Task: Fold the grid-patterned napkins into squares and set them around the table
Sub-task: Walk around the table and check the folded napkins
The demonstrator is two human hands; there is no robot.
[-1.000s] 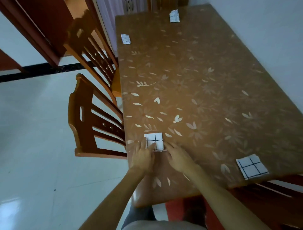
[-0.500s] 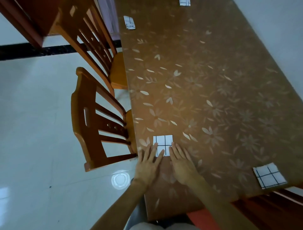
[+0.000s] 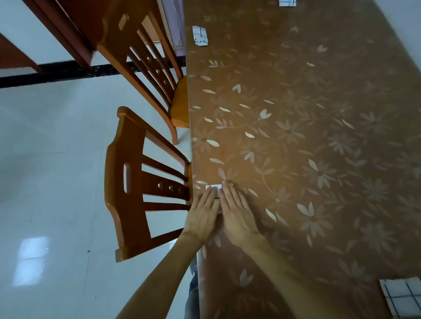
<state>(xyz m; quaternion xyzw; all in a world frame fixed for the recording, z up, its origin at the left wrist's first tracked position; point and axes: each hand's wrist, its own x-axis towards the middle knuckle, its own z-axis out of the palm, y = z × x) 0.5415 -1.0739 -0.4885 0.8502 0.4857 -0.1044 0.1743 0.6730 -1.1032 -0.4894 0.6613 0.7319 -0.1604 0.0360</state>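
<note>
Both hands lay flat on a folded grid-patterned napkin (image 3: 214,188) at the left edge of the counter (image 3: 296,136), toward its near end. The left hand (image 3: 201,215) and right hand (image 3: 237,214) sat side by side, fingers straight and close together, pressing down so that only the napkin's far strip showed beyond the fingertips. A second folded napkin (image 3: 200,36) lay farther along the same left edge, a third (image 3: 287,2) at the far edge, and a fourth (image 3: 403,298) near the near right corner. Two wooden chairs stood against the left edge, the nearer chair (image 3: 127,182) just beside the hands and the farther chair (image 3: 141,57) beyond it.
</note>
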